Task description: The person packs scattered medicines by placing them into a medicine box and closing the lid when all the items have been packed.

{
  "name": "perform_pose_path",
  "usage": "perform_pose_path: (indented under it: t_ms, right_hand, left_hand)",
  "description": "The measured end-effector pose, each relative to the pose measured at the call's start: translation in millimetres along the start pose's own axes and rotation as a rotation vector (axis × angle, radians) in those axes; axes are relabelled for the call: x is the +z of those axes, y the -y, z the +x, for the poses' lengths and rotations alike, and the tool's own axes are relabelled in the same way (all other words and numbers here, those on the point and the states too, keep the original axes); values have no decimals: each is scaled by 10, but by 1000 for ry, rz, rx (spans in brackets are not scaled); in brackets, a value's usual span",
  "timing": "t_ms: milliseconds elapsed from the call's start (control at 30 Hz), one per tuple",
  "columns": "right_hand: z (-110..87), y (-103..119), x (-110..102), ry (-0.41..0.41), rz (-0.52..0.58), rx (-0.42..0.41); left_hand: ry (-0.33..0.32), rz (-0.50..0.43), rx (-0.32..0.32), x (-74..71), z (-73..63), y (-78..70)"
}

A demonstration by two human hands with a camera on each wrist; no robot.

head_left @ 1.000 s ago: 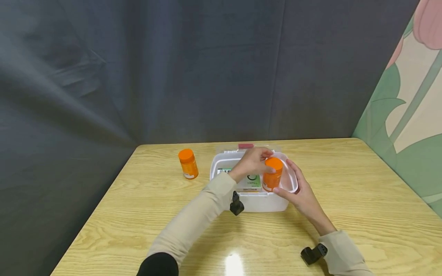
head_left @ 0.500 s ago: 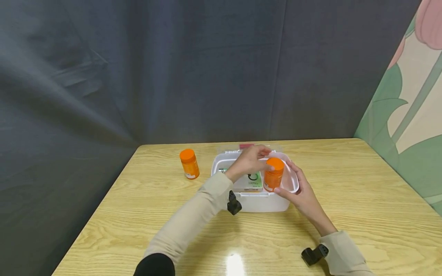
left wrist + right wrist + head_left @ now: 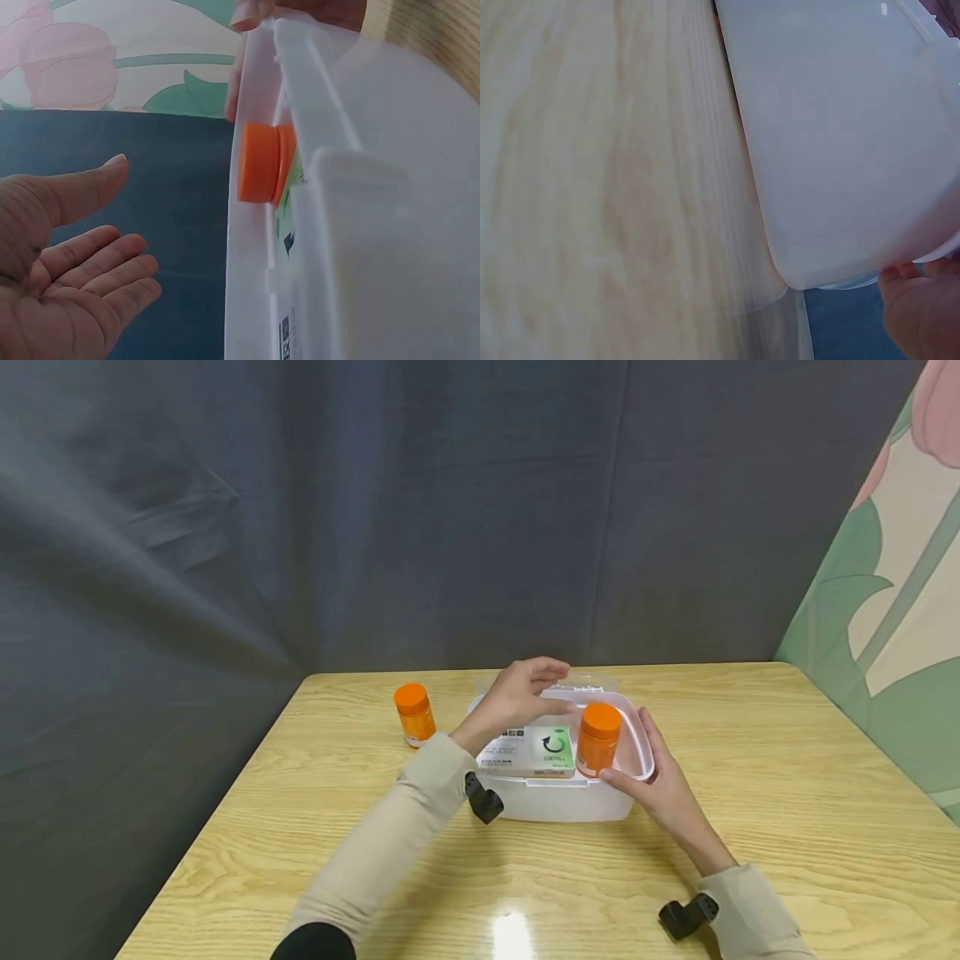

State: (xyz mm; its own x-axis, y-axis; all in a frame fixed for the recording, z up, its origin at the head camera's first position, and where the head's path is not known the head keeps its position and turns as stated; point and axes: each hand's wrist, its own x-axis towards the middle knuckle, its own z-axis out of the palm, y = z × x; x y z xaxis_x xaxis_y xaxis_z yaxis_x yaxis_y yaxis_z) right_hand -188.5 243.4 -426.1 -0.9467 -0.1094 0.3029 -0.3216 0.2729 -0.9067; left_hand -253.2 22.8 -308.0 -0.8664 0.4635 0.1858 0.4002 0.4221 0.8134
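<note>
A white translucent plastic box [image 3: 562, 802] stands on the table with its top uncovered. Inside it, an orange-capped bottle [image 3: 598, 739] is upright at the right end, beside a white and green medicine carton [image 3: 536, 752]. My left hand [image 3: 521, 695] hovers over the box's left part, fingers spread from the thumb; the left wrist view shows its palm [image 3: 75, 300] holding nothing. With my right hand [image 3: 663, 789] I hold the box's right front corner, thumb over the rim beside the bottle and fingers along the outer side. In the right wrist view the box wall [image 3: 840, 150] hides most of the contents.
A second orange bottle [image 3: 414, 714] stands on the wooden table [image 3: 315, 810] left of the box, its base partly covered by my left sleeve. The clear lid [image 3: 592, 680] lies behind the box. A dark curtain [image 3: 450, 527] hangs behind the table.
My left hand has let go of the bottle in the box and moved up and left, uncovering the carton. My right hand stays on the box corner.
</note>
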Motion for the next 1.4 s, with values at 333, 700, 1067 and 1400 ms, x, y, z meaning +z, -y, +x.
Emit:
perform_pose_path:
  t_ms: [333, 700, 1067, 1400]
  right_hand:
    - [3, -3, -12, 3, 7, 13]
    - [7, -12, 6, -1, 6, -13]
    - [5, -13, -1, -12, 0, -5]
    - [4, -8, -11, -8, 9, -15]
  left_hand:
    - [-45, -51, 0, -128, -75, 46]
    - [-122, -59, 36, -265, -169, 155]
    - [-260, -58, 41, -360, -191, 246]
    - [-323, -89, -2, -511, -254, 356]
